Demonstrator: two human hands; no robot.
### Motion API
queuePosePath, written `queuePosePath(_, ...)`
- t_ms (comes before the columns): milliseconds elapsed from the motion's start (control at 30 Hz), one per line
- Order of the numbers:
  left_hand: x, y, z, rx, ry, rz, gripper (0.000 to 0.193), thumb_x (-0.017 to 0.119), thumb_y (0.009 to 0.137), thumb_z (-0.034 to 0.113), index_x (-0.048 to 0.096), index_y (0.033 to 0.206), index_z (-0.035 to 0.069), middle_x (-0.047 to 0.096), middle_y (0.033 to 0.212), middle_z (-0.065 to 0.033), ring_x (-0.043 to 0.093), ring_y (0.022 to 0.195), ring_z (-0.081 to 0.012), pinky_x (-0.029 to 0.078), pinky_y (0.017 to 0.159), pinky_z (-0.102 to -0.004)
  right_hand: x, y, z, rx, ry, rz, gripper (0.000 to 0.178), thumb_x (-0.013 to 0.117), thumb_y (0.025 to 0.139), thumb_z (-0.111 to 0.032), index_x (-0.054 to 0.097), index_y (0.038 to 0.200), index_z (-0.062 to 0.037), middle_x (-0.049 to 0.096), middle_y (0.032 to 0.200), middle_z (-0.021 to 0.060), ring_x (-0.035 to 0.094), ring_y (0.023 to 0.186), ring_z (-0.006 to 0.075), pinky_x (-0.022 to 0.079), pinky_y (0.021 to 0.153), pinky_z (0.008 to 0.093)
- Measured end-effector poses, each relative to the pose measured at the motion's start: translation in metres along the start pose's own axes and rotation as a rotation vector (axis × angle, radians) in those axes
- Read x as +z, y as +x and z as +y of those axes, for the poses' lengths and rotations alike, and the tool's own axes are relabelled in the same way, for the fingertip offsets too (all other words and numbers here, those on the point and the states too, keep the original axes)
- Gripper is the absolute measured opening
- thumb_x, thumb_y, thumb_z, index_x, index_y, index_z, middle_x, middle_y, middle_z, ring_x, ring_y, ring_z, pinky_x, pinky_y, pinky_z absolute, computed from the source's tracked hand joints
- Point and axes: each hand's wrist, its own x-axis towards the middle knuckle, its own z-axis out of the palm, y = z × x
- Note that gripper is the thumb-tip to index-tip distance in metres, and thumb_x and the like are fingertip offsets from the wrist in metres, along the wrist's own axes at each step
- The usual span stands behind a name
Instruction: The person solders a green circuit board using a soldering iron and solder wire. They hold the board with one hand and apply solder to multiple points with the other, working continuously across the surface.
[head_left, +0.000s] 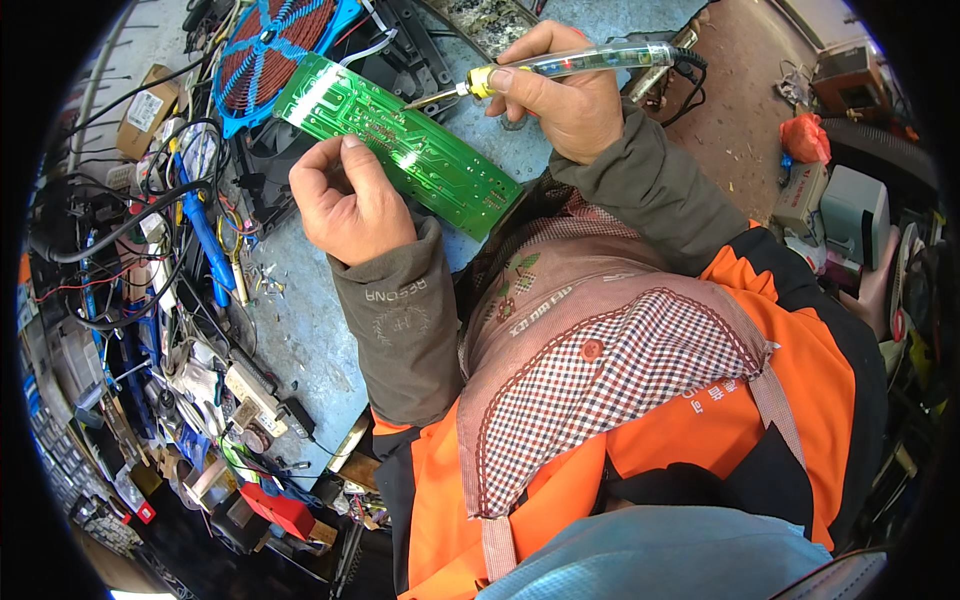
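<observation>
A long green circuit board lies slantwise in front of me, its soldered side up and shining in places. My right hand is closed around a soldering iron with a clear handle and yellow collar. The iron's tip points left and reaches the upper edge of the board; whether it touches a joint is too small to tell. At the board's lower left edge is my left hand, thumb and fingers pinched together. What they pinch, if anything, cannot be made out.
Behind the board sits a coil disc in a blue frame, beside black plastic housing. Cables and tools, including a blue-handled one, crowd the bench's left. A red box lies lower left. Boxes and an orange-red bag are at right.
</observation>
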Motion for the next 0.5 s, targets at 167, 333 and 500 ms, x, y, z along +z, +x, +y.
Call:
queuePosePath(167,-0.0051,-0.0005,-0.004,0.01,0.166,-0.04,0.008,0.079,0.094,0.001,0.072,0.098,0.0,0.069,0.098,-0.0076,0.065,0.081,-0.0126,0.053,0.07,-0.0291,0.0003,0.0003,0.0006,0.015,-0.011,0.004,0.023,0.083,0.097,-0.013,0.067,0.102,0.0027,0.076,0.08,0.0122,0.078,0.07,0.0172,0.06,0.059,0.0273)
queuePosePath(333,-0.0023,0.0002,-0.0005,0.17,0.271,-0.105,0.009,0.082,0.085,-0.003,0.076,0.091,0.001,0.07,0.099,-0.0099,0.068,0.084,-0.0192,0.055,0.073,-0.0316,-0.0016,-0.0009,-0.0042,0.06,-0.069,-0.042,0.016,0.075,0.1,-0.008,0.065,0.109,0.001,0.076,0.092,0.0142,0.077,0.077,0.0211,0.062,0.065,0.0318)
queuePosePath(500,-0.0013,0.0001,-0.0029,0.177,0.249,-0.105,0.01,0.082,0.083,-0.005,0.076,0.09,0.001,0.07,0.097,-0.011,0.069,0.085,-0.0227,0.056,0.076,-0.034,0.0012,-0.0013,-0.0029,0.056,-0.039,-0.026,0.019,0.078,0.099,-0.01,0.065,0.107,0.0013,0.076,0.09,0.0134,0.078,0.076,0.0193,0.059,0.061,0.0281)
